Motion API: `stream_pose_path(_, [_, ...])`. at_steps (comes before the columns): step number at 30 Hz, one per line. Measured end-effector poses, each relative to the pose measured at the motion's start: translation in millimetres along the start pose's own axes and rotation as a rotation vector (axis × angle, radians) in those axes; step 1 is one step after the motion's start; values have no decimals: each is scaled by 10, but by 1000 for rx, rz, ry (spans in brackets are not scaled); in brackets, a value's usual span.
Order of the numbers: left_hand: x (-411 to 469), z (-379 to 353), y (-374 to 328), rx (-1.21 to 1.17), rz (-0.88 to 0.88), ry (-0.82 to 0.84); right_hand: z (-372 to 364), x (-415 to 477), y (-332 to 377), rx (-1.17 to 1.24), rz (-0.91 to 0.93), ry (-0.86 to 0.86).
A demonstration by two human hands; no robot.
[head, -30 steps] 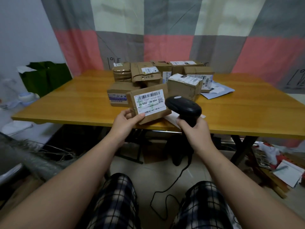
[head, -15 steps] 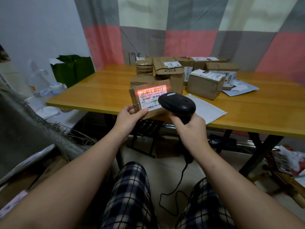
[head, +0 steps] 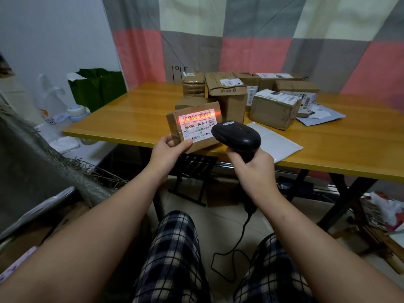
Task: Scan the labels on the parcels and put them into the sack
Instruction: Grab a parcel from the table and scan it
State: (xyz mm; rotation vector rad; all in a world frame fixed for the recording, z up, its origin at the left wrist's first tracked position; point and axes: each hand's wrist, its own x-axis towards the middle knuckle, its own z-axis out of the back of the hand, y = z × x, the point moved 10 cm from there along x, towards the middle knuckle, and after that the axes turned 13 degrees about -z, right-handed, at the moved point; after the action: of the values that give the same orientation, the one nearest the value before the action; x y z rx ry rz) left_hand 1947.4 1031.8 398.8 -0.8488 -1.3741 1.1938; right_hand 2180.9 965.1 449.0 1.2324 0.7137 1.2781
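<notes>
A cardboard parcel is pinched by its lower corner in the left hand, before the bench; a scanner is gripped in the right hand. It is judged stiff, probably light, so that corner hold suffices.

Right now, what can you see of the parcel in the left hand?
The parcel is a flat brown cardboard box, tilted, its white label facing the camera. The label reads J6-S04 twice, with a QR code; a red scan line crosses its top barcode. The left hand grips the lower left corner; the barcode scanner hides the lower right.
</notes>
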Motion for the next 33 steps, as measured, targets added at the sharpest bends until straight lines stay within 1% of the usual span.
stream_pose_path(6, [55, 61, 39, 26, 0, -23, 26, -40, 21, -11, 29, -17])
stream_pose_path(17, [93, 155, 59, 28, -70, -73, -19, -99, 28, 6, 11, 30])
stream_pose_path(21, [15, 239, 37, 3, -62, -100, -157, -125, 45, 63, -11, 97])
stream_pose_path(24, [-131, 409, -7, -29, -81, -125, -408, -121, 84, 115, -32, 172])
stream_pose_path(26, [-280, 630, -1, -31, -98, -165, -698, -154, 98, 179, -49, 266])
stream_pose_path(28, [-516, 1011, 72, 9, -93, -252, -1078, -233, 89, 226, -65, 372])
stream_pose_path(31, [-1005, 1767, 289, 58, -43, -416, -1732, -391, -32, 217, -151, 517])
stream_pose_path(33, [-1348, 2266, 420, 120, 14, -504, -2169, -514, -117, 162, -211, 599])
